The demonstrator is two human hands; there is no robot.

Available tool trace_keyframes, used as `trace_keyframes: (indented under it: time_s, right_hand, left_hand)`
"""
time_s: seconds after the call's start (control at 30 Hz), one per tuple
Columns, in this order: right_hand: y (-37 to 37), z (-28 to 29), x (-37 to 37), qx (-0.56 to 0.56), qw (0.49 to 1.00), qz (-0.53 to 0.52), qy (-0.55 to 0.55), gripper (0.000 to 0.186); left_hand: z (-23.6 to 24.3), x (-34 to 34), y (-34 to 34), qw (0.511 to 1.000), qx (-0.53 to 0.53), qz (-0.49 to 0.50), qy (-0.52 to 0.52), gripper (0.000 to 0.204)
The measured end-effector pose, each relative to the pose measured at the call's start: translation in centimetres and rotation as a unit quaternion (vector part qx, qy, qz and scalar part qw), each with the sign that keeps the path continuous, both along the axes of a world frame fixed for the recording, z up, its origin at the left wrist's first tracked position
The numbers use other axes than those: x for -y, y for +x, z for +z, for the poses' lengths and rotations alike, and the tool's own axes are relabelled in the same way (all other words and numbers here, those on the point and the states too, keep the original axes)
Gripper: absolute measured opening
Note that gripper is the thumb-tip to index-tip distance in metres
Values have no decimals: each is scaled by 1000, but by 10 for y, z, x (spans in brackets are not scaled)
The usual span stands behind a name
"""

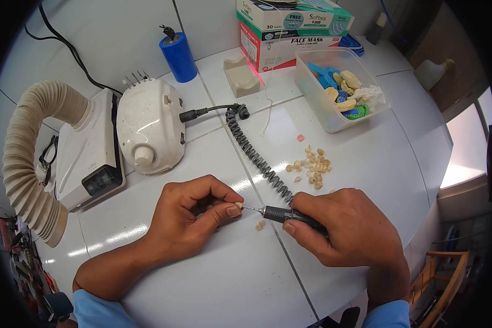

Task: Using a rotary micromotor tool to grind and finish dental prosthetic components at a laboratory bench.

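Note:
My left hand (188, 221) pinches a small cream tooth-shaped piece (239, 205) between thumb and forefinger; most of it is hidden by the fingertips. Wrapped in my right hand (352, 227) is a black rotary handpiece (279, 214), its thin metal bur pointing left and meeting the piece at my left fingertips. Whether the bur is spinning cannot be seen. A coiled black cord (254, 156) runs from behind my right hand to a white control box (153, 128). Just below the bur, a few similar tooth-shaped pieces (259, 225) lie on the white tiled tabletop (202, 290).
Beyond my hands lies a loose pile of tooth-shaped pieces (314, 167), near a small pink piece (300, 138). A clear plastic tub (333, 120) holds blue and yellowish dental casts. Mask boxes (279, 49), a blue cylinder (179, 57) and a white machine with ribbed hose (24, 158) stand around.

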State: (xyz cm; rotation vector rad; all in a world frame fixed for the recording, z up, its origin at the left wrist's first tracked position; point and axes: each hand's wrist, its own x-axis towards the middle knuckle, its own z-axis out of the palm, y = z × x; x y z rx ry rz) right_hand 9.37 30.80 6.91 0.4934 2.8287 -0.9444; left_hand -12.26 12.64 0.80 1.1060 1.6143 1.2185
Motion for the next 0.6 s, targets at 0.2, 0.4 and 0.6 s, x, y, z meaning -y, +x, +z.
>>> trace_keyframes:
  time_s: [0.2,0.4,0.6]
  right_hand:
    - [-2,1,1,-13,1000,-1,0,27]
    - [-2,0,5,-30,999,-24,-17,26]
    - [-1,-3,3,-45,999,-1,5,29]
  left_hand:
    - [-4,0,0,999,41,17,21,10]
    - [-6,0,-2,993,100,32,45,11]
    - [-7,1,-3,994,93,20,54,7]
